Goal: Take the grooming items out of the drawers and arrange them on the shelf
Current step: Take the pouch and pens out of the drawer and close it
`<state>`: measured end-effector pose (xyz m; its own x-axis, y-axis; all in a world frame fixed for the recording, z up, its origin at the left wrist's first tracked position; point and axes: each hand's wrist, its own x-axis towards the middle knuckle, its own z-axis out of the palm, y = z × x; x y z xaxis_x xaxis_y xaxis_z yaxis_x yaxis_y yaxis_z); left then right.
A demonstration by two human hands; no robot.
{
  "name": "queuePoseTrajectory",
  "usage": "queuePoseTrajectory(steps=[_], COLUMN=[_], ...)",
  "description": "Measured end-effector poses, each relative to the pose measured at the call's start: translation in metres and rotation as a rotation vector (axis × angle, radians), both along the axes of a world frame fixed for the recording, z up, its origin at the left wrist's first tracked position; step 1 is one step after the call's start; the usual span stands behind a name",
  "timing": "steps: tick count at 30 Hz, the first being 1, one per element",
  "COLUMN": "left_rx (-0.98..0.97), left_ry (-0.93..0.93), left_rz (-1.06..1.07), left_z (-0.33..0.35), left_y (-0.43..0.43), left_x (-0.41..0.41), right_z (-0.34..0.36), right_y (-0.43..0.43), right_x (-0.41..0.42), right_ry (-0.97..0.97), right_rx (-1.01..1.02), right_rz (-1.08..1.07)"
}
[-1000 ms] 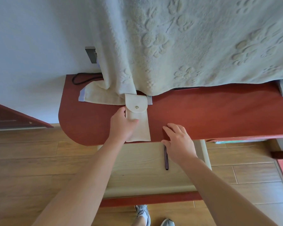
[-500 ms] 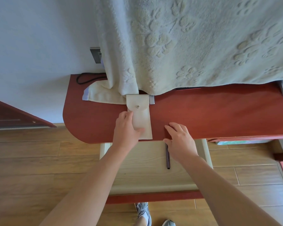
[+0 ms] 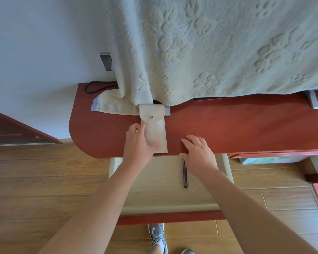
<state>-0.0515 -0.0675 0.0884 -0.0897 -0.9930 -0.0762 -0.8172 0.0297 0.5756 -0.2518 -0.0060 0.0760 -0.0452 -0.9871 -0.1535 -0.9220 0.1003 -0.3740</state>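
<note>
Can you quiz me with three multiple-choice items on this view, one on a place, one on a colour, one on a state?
1. Where does the cream pouch lie?
A. on the red shelf top
B. inside the drawer
C. on the floor

2. What colour is the slim pen-like item in the open drawer?
A. white
B. dark
C. yellow

3. How is the pouch's flap?
A. torn off
B. folded back open
C. closed over its snap button

Answers:
1 A: the pouch lies flat on the red top, with the left hand on it.
2 B: it shows dark against the pale drawer bottom, beside the right hand.
3 C: the flap lies down with the metal snap at its middle.
</note>
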Motion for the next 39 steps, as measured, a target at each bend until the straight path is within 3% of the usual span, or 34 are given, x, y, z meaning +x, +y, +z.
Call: queuePoseTrajectory(steps=[5,10,19,30,39], left_rx=[-0.136,0.029,0.248,0.266,0.214], left_ry=[-0.088,-0.114,-0.061,-0.094,-0.078], left_rz=[-0.142,-0.399,-0.240,-0.272,-0.252], left_z=[0.009,0.001,-0.055,-0.113,-0.120], left_y=[0.039,0.087,0.097,0.076,0.072], left_x=[-0.005,-0.025,-0.068,-0.103,-0.094], right_z=[0.010,0.002,-0.039,-0.087,-0.095], right_y=[0.017,0.067,0.071,0.049,0.044], right_x=[-0.007,-0.025,-0.039,-0.048,-0.047], right_ry=[0.030,0.024,0.007,-0.009,-0.031], right_rx=[-0.040,-0.017,0.228,0.309,0.274], right_rz=[0.028,-0.032,-0.161,-0.214,-0.260])
